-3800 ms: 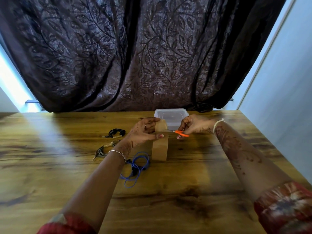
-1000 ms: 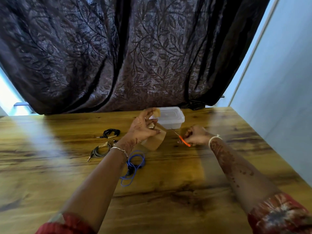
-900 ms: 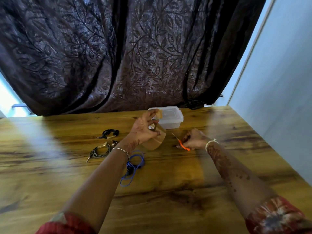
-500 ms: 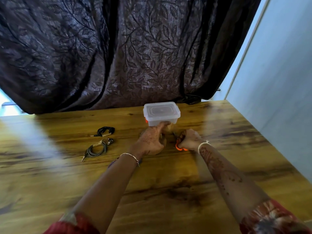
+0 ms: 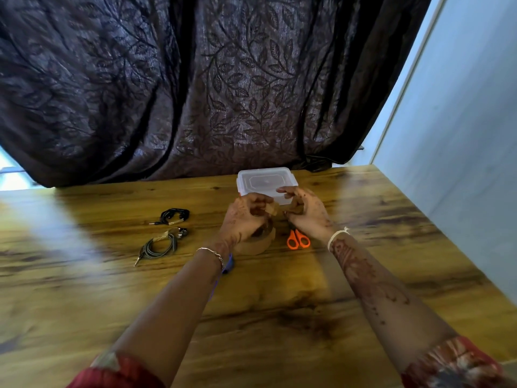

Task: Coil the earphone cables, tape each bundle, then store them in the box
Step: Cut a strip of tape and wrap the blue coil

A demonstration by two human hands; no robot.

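Well left of the left hand (image 5: 243,219), on the wooden bench (image 5: 279,317): black coiled earphone bundle (image 5: 174,215) and grey coiled earphone bundle (image 5: 159,246). Just below that hand, a bit of blue earphone cable (image 5: 228,264). Pinched between left hand and right hand (image 5: 307,217): short brown tape strip (image 5: 272,210), above the brown tape roll (image 5: 257,245). Beyond both, lidded clear plastic box (image 5: 265,179). Likely trouble: strip folding onto itself before reaching the blue cable.

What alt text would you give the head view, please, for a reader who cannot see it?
The left hand and right hand pinch a tape strip between them above the tape roll, before a lidded box. Orange scissors lie on the table right of the roll; a black cable and a grey cable, both coiled, lie left.
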